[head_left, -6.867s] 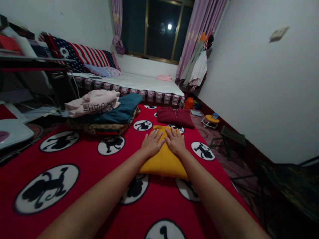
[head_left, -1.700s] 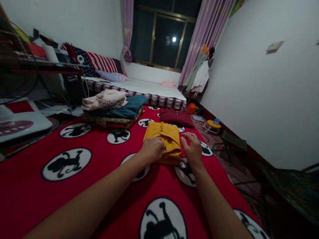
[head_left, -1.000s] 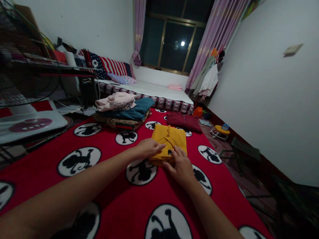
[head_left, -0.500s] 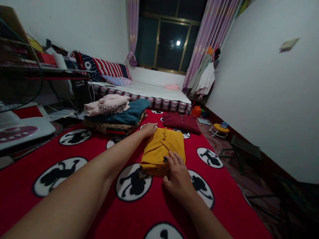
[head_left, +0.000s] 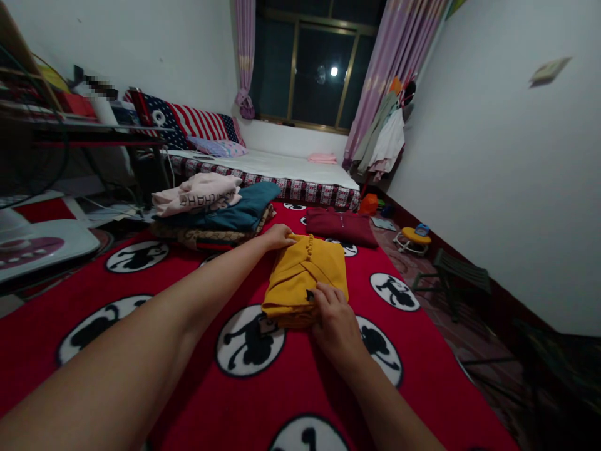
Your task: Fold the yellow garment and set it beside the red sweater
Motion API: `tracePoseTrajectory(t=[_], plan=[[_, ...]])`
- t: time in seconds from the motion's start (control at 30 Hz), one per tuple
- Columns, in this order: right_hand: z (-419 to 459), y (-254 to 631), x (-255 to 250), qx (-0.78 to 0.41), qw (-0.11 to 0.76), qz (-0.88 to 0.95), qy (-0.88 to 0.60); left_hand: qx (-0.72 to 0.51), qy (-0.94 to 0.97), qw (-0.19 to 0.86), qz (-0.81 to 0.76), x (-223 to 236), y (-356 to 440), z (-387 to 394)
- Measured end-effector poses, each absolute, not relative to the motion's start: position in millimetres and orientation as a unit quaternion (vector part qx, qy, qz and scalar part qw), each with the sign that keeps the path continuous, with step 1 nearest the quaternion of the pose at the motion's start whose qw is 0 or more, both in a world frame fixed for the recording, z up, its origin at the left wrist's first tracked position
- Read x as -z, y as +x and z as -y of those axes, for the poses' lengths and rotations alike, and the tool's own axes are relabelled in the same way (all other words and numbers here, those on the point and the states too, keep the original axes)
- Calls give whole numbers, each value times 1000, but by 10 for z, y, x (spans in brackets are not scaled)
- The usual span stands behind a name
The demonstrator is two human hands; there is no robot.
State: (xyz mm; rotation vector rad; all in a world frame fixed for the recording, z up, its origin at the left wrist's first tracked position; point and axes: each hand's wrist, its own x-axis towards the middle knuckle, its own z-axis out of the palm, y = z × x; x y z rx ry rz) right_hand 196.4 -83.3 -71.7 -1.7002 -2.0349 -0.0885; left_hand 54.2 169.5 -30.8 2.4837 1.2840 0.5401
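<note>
A folded yellow garment (head_left: 305, 275) lies on the red blanket (head_left: 154, 282) printed with black figures in white circles. My left hand (head_left: 278, 237) is closed on the garment's far left corner. My right hand (head_left: 334, 318) grips its near edge, fingers curled over the fold. A folded maroon garment (head_left: 339, 227) lies just beyond the yellow one.
A pile of folded clothes (head_left: 211, 210), pink on teal on patterned, sits at the blanket's far left. A bed (head_left: 282, 166) stands under the window. A small stool (head_left: 457, 270) and a yellow toy (head_left: 408, 238) are on the floor at right. A fan base (head_left: 37, 241) is at left.
My hands were flat on the yellow garment, then folded it smaller. My left hand has since reached to its far corner and my right hand closed on its near edge.
</note>
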Motion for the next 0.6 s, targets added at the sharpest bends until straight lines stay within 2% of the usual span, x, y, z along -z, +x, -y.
tracePoseTrajectory(t=[0.13, 0.37, 0.47, 0.6], plan=[[810, 2032, 667, 39, 283, 746, -602, -224, 852, 132, -455, 209, 548, -1579], [800, 2430, 641, 85, 407, 736, -534, -250, 833, 152, -470, -89, 315, -1266], [756, 2669, 635, 107, 430, 765, -467, -268, 794, 263, -478, -127, 49, -977], [570, 2891, 378, 118, 343, 860, -359, -361, 638, 498, -463, -55, -249, -324]])
